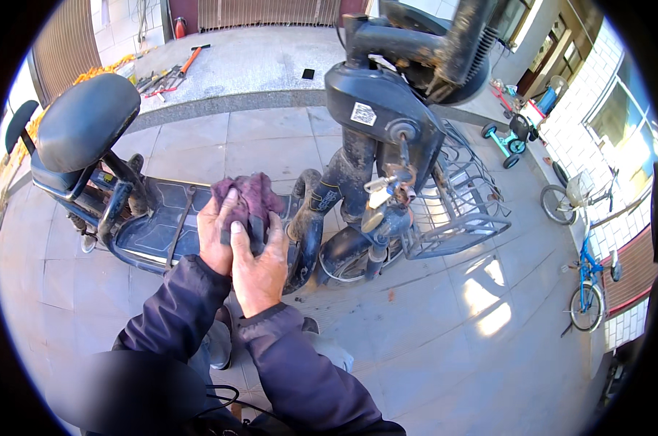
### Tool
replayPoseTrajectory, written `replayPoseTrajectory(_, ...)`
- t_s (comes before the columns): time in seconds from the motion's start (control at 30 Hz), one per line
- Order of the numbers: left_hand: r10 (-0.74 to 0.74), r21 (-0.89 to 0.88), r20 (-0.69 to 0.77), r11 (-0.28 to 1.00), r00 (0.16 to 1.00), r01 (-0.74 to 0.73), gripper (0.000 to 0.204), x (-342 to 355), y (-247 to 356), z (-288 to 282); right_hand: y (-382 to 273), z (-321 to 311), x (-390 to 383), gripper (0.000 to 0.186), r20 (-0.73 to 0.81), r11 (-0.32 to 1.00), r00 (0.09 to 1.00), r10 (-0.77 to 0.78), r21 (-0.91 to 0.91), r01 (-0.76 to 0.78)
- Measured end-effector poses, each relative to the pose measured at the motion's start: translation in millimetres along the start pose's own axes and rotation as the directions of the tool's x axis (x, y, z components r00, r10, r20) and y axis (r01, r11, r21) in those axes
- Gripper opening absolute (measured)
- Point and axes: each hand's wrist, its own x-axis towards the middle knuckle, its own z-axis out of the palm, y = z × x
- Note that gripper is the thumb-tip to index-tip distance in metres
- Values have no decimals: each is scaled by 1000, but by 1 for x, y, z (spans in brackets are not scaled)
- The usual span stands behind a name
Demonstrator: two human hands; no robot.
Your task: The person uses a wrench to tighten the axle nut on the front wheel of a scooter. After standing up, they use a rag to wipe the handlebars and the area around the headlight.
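Note:
My left hand (215, 240) and my right hand (259, 272) are closed around a maroon cloth (250, 192), with something dark partly wrapped in it that I cannot make out. They hold it over the footboard (149, 227) of a dirty black electric scooter, where a dark bar (180, 231) lies. To the left is the scooter's padded seat (89, 123); to the right stand its front column (362, 174), a cluster of worn metal fittings (391, 196) and a wire basket (456, 232).
Paving (416, 327) surrounds the scooter. A raised concrete ledge (256, 62) at the back holds several tools (169, 80) and a hammer (194, 58). A child's tricycle (511, 142), a white bicycle (562, 203) and a blue bicycle (585, 294) stand along the wall at the right.

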Motion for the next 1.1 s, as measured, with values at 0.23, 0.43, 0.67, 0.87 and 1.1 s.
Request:
replayPoseTrajectory(0.23,-121,381,52,920,991,92,31,-13,-21,-16,25,0,5,70,194,971,962,194,99,-216)
replayPoseTrajectory(0.43,-65,682,172,728,983,-71,29,-14,-13,-22,39,0,14,46,295,814,899,323,399,-423)
replayPoseTrajectory(0.67,-101,692,348,699,932,-182,50,-11,-8,-27,41,2,33,28,269,661,866,422,562,-497)
replayPoseTrajectory(0.87,-91,704,375,675,923,-220,63,-5,-16,-40,53,9,44,28,288,646,838,463,538,-542)
replayPoseTrajectory(1.1,22,722,235,666,972,-189,32,5,-16,-46,56,24,42,32,413,739,850,327,450,-502)
